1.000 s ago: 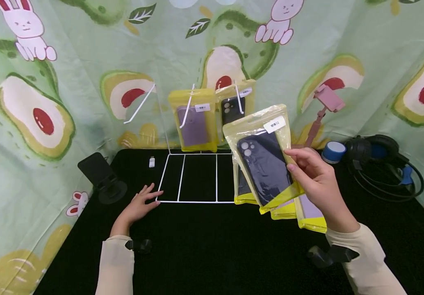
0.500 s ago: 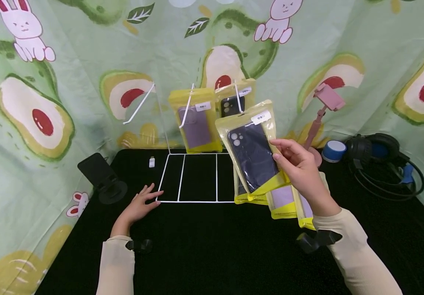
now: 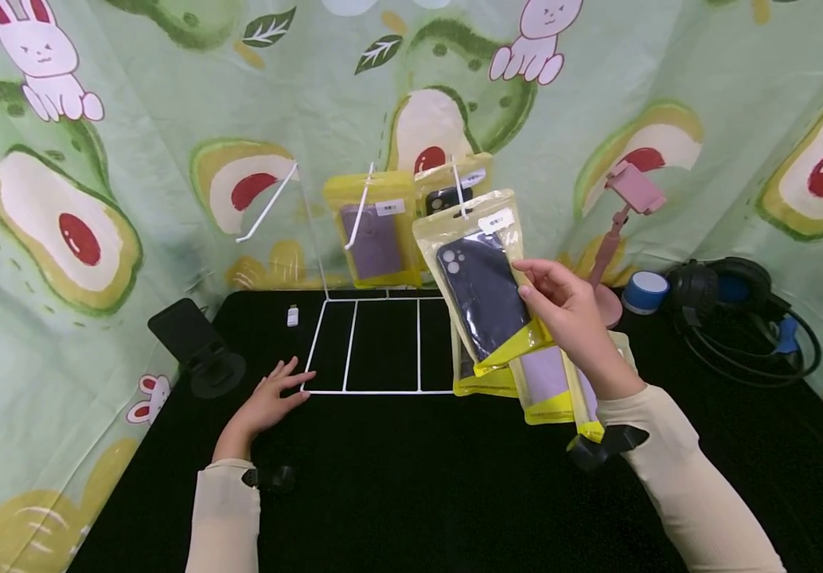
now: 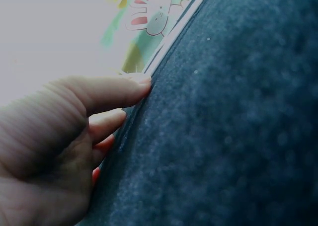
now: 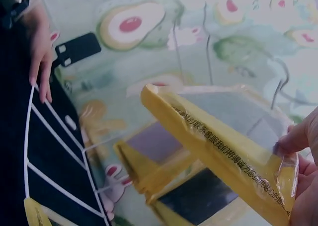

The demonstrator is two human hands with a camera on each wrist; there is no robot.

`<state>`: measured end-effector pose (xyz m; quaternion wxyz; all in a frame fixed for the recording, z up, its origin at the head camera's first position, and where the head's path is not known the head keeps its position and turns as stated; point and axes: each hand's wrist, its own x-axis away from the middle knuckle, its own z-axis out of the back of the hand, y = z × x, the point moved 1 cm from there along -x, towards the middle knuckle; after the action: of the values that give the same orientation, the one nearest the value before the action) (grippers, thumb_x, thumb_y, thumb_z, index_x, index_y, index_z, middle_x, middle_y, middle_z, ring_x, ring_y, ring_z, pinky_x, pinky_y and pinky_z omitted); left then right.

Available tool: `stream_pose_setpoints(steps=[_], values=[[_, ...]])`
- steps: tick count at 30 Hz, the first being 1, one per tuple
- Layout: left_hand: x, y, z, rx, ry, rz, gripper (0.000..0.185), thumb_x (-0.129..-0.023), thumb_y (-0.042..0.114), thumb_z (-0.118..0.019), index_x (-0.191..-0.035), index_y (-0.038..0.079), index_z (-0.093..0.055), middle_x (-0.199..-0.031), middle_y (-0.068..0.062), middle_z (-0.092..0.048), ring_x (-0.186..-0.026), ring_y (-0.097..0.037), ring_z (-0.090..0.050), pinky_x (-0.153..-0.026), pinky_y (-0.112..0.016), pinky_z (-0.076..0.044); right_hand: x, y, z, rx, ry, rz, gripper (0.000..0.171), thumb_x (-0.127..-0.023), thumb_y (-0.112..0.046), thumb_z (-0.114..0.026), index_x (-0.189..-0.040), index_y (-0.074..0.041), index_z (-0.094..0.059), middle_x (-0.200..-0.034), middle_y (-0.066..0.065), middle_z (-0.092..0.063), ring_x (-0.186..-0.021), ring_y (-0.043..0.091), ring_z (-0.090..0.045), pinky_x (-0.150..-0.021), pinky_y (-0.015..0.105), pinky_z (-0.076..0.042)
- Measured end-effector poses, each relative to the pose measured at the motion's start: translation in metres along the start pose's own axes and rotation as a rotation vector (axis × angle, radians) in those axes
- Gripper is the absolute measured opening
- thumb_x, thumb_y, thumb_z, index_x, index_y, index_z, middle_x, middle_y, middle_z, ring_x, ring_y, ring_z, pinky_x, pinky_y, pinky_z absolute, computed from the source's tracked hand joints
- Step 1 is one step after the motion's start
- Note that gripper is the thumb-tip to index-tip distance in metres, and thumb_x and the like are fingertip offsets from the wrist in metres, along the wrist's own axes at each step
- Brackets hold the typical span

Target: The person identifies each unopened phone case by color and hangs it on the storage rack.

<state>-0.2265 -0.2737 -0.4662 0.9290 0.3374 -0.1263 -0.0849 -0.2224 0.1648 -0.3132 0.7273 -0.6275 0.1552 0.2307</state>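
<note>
My right hand [image 3: 562,306] pinches a yellow-edged clear packet with a dark blue phone case [image 3: 479,286] and holds it up in front of the white wire display rack [image 3: 368,346]. In the right wrist view the packet's yellow edge [image 5: 223,151] runs across the frame, with fingertips [image 5: 298,136] on it. Two packets hang on the rack's hooks: a purple case [image 3: 374,239] and a black case [image 3: 447,199], the latter partly hidden by the held one. My left hand [image 3: 268,398] lies flat on the black table [image 3: 397,477] by the rack's front left corner, fingers [image 4: 109,94] straight.
More yellow packets [image 3: 548,382] lie on the table under my right hand. A black phone stand [image 3: 196,350] sits at the left, a small white item [image 3: 293,316] near the rack. A pink phone holder [image 3: 626,207], a blue round speaker [image 3: 644,290] and black headphones [image 3: 734,306] stand at the right.
My right hand has carried the dark blue case packet up and left, toward the rack's right hook. The left hand has stayed put.
</note>
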Motion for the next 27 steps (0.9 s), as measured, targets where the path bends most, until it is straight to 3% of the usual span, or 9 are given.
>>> stream_pose_setpoints(steps=[8,14,22,27], values=[[0.0,-0.002,0.001,0.002,0.009,-0.023,0.044,-0.097,0.023,-0.052,-0.137,0.007,-0.049,-0.154,-0.026,-0.012,-0.14,-0.047,0.002,-0.107,-0.065,0.005,-0.046,0.025,-0.015,0.01,0.114,-0.097,0.031,-0.092,-0.001,-0.059,-0.122,0.005,-0.057,-0.093,-0.004,-0.053,-0.083,0.008,-0.051,-0.072,0.014,-0.044],[0.0,-0.001,0.001,0.001,0.006,-0.019,0.043,-0.097,0.024,-0.052,-0.137,0.008,-0.05,-0.154,-0.026,-0.012,-0.14,-0.046,0.002,-0.107,-0.065,0.005,-0.07,0.043,-0.026,0.031,0.177,-0.142,0.032,-0.088,0.004,-0.059,-0.12,0.005,-0.057,-0.094,0.004,-0.052,-0.085,0.011,-0.048,-0.076,0.018,-0.042],[0.0,-0.001,0.0,0.013,0.006,-0.007,0.045,-0.096,0.029,-0.053,-0.137,0.011,-0.05,-0.154,-0.025,-0.012,-0.141,-0.045,0.001,-0.108,-0.065,0.006,-0.07,0.067,-0.017,0.035,0.152,-0.254,0.041,-0.087,0.005,-0.059,-0.127,-0.001,-0.052,-0.111,0.011,-0.049,-0.081,0.014,-0.055,-0.067,0.018,-0.046],[0.001,-0.001,0.0,0.005,0.008,-0.009,0.044,-0.096,0.027,-0.053,-0.137,0.01,-0.051,-0.154,-0.026,-0.012,-0.14,-0.046,0.001,-0.108,-0.065,0.004,-0.054,0.084,0.0,0.018,0.108,-0.258,0.04,-0.089,0.003,-0.059,-0.128,0.002,-0.051,-0.111,0.007,-0.052,-0.087,0.011,-0.057,-0.073,0.017,-0.048]])
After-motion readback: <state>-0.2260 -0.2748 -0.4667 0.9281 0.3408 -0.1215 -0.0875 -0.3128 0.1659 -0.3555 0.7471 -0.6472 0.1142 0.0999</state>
